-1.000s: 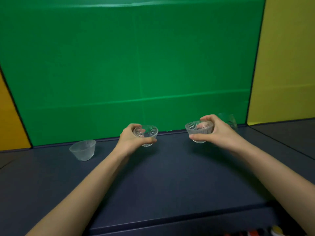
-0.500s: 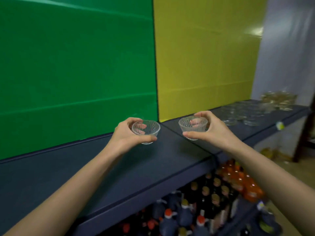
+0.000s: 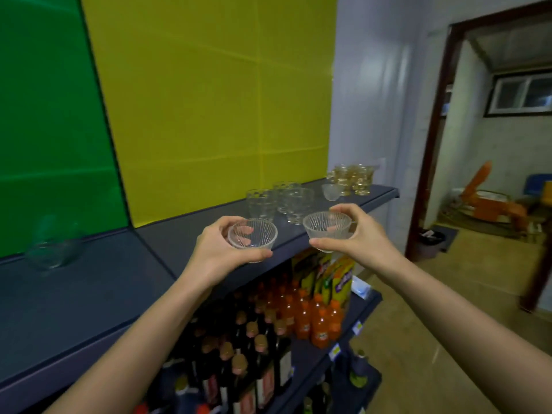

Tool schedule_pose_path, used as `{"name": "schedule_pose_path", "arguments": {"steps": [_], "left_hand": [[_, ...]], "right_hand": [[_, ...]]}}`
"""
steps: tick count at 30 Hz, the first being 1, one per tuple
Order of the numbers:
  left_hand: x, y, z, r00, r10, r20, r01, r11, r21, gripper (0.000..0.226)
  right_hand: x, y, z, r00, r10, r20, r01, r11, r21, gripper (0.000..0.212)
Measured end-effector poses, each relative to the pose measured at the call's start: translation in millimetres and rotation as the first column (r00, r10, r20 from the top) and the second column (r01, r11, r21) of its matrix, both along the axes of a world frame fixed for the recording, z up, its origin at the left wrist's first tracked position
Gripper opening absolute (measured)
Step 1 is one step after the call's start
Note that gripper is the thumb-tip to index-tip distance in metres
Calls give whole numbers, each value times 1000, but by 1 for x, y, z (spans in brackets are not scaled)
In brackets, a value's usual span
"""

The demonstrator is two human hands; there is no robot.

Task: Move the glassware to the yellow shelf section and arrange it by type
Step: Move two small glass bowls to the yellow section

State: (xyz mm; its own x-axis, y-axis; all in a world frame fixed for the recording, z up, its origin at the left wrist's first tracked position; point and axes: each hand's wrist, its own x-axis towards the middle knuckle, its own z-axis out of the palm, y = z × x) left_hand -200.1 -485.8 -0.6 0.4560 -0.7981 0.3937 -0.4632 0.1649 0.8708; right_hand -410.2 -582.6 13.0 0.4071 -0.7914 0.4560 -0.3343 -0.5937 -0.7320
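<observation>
Glass ribbed bowl (image 3: 252,239) gripped by L hand (image 3: 213,253) w/ thumb & fingers curled round it, 2nd ribbed bowl (image 3: 327,231) same way in R hand (image 3: 363,239), both in the air at front edge of dark shelf (image 3: 185,237), near tumblers (image 3: 261,203) by yellow panel (image 3: 209,100).

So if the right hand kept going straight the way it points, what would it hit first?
Probably the clear glasses standing on the yellow section's shelf, just beyond the right hand and its ribbed bowl; depth is hard to judge.
</observation>
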Motion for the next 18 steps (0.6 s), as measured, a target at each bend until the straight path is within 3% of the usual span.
{"name": "schedule_pose_path", "arguments": {"steps": [5, 11, 18], "left_hand": [[-39, -58, -6, 998, -70, -3, 70, 998, 1, 85], [-82, -133, -7, 990, -141, 2, 141, 990, -7, 67], [-108, -233, -6, 994, -108, -14, 107, 993, -41, 88]], "right_hand": [[-47, -43, -5, 999, -35, 23, 34, 998, 49, 72], [-88, -107, -9, 998, -68, 3, 68, 996, 57, 72], [-103, -215, -7, 998, -61, -12, 61, 998, 34, 75]]}}
